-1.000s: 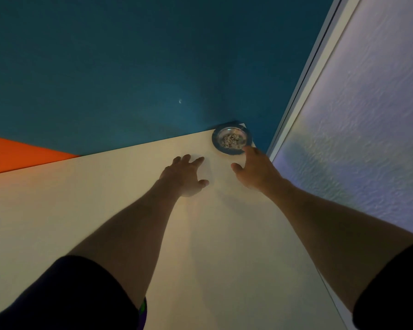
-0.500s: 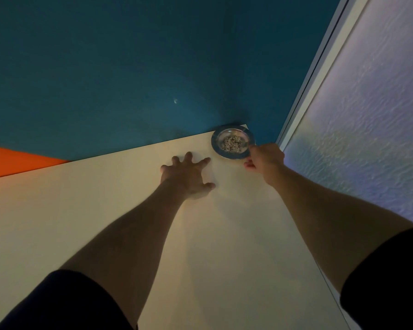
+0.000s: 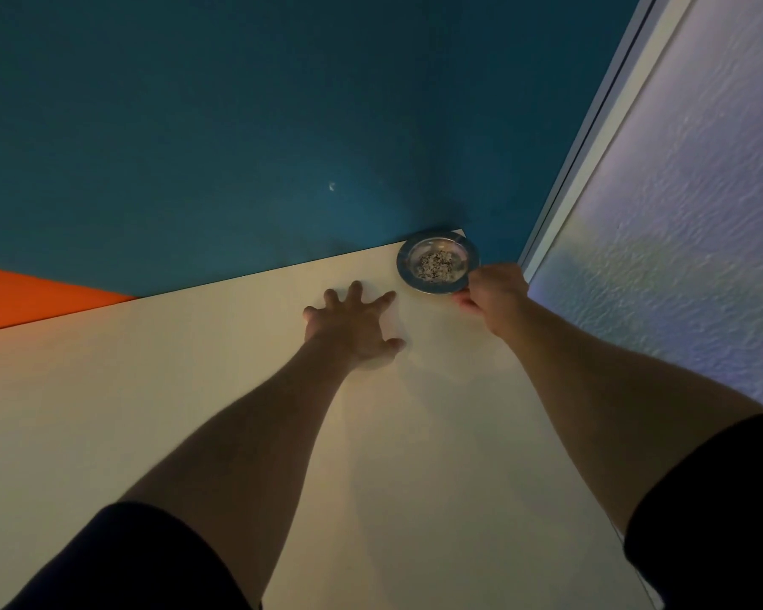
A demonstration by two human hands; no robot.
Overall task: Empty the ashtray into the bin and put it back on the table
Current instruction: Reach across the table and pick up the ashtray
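Note:
A round metal ashtray holding a heap of grey ash sits at the far right corner of the cream table. My right hand pinches the ashtray's near right rim, fingers closed on it. My left hand lies flat on the tabletop with fingers spread, a little to the left of the ashtray and not touching it. No bin is in view.
A teal wall rises right behind the table's far edge, with an orange area at the left. A white textured wall with a white frame strip runs close along the table's right side.
My right hand reached forward and closed on the ashtray's rim. My left hand spread out and settled flat on the table.

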